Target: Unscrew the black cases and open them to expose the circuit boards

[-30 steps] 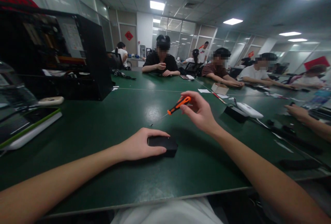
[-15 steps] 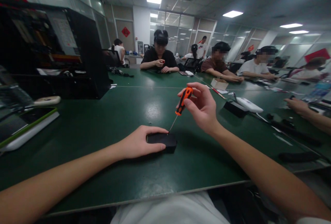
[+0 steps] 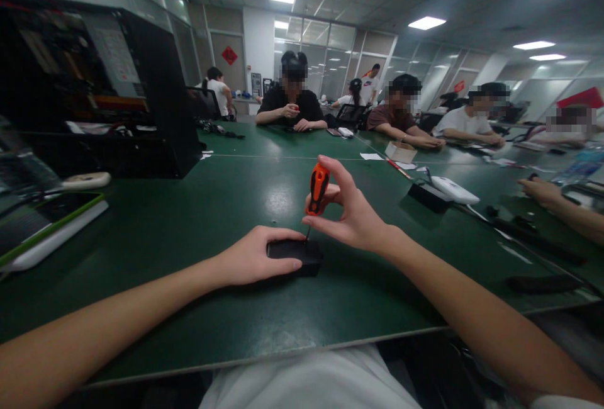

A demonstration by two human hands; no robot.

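Observation:
A small black box (image 3: pixel 309 258) lies on the green table (image 3: pixel 226 327) in front of me. My left hand (image 3: pixel 259 257) grips it from the left, thumb along the near side and fingers along the far side. In my right hand (image 3: pixel 352 214) is a screwdriver (image 3: pixel 319 189) with an orange and black handle. It stands nearly upright, its thin shaft running down to the top of the box close to my left fingertips. The exact point where the tip meets the box is too small to make out.
An opened black computer case (image 3: pixel 155 94) stands at the left, with a green-edged device (image 3: pixel 89 207) before it. To the right are a white device (image 3: pixel 455 189), a black block (image 3: pixel 429 198) and cables. Several people sit around the table; one person's hand (image 3: pixel 542 192) reaches in at right.
My right hand has shifted left and turned, bringing the screwdriver from a slant to nearly upright over the box. My left hand and the box stay in place.

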